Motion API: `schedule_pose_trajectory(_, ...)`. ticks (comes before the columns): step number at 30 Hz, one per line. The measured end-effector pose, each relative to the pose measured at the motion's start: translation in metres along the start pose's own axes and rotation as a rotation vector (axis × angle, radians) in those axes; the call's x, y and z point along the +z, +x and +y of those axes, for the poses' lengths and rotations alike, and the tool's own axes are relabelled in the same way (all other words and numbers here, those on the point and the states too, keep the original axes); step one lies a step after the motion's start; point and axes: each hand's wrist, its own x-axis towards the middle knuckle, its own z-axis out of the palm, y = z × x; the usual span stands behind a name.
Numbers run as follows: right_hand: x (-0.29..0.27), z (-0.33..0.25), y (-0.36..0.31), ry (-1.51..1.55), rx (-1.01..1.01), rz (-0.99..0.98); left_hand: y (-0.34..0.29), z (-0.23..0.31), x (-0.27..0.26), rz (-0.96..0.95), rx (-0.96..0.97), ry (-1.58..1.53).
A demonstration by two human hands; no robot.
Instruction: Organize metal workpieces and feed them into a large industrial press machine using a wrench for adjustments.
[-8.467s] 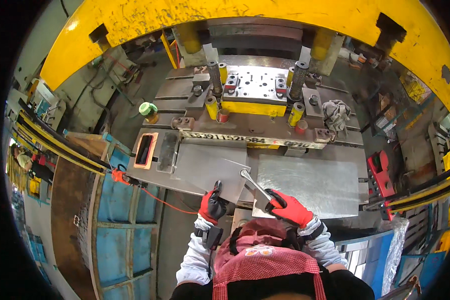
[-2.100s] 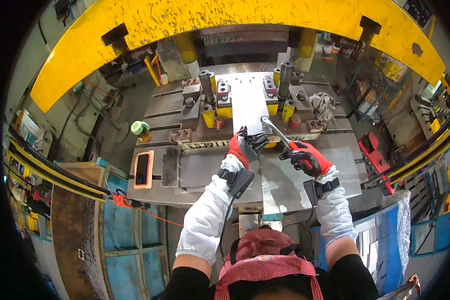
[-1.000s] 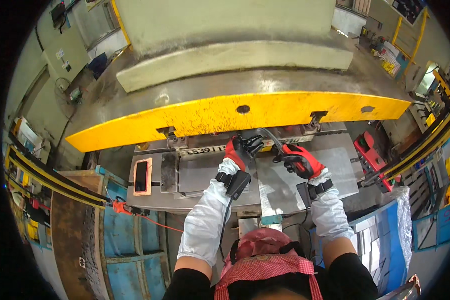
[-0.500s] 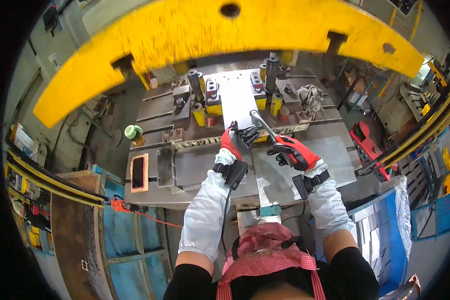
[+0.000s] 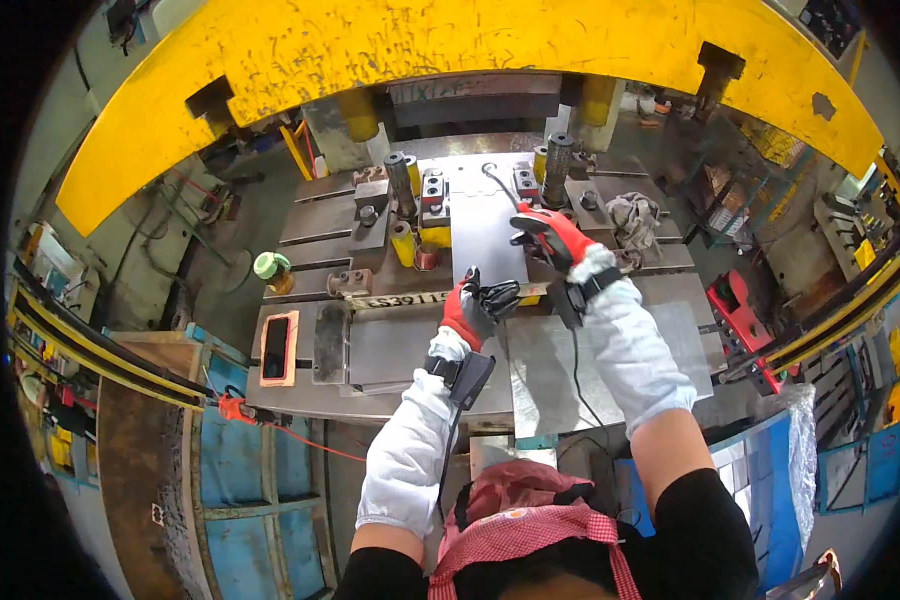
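Note:
A bright flat sheet [image 5: 485, 225] lies on the die, between two dark upright posts [image 5: 558, 160]. My right hand [image 5: 557, 238], in a red and black glove, is closed around a slim tool with a round end [image 5: 500, 180]. The tool's end reaches over the far part of the sheet; I cannot tell whether it touches. My left hand [image 5: 478, 308], gloved alike, is at the sheet's near edge with thumb and fingers apart. Contact there is not clear.
A yellow press beam [image 5: 470, 45] arches overhead. A grey rag [image 5: 634, 218] lies right of the die. Flat metal plates [image 5: 590, 365] cover the table's near side. A phone [image 5: 276, 347] and a green-capped bottle [image 5: 272, 270] are at left. A red pedal-like unit [image 5: 740, 325] stands at right.
My right hand has moved away from me with the tool, whose end now reaches farther over the sheet. My left hand has stayed near the sheet's near edge, its thumb now raised.

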Motion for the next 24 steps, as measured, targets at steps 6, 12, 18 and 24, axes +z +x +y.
schedule_pose_trajectory(6, 0.013, -0.001, -0.042, 0.267, -0.073, 0.049, 0.008, 0.003, -0.034, -0.109, 0.038, 0.016)
schedule_pose_trajectory(12, -0.049, 0.029, -0.234, 0.221, 0.284, 0.122, -0.003, 0.001, -0.011, -0.069, 0.017, 0.049)
schedule_pose_trajectory(18, -0.064, 0.099, -0.294, 0.162, 0.591, 0.208, -0.002, 0.005, -0.025, -0.053, -0.047, 0.023)
schedule_pose_trajectory(24, -0.065, 0.123, -0.262, 0.263, 0.581, 0.170, 0.007, 0.004, -0.025, -0.075, -0.051, 0.003)
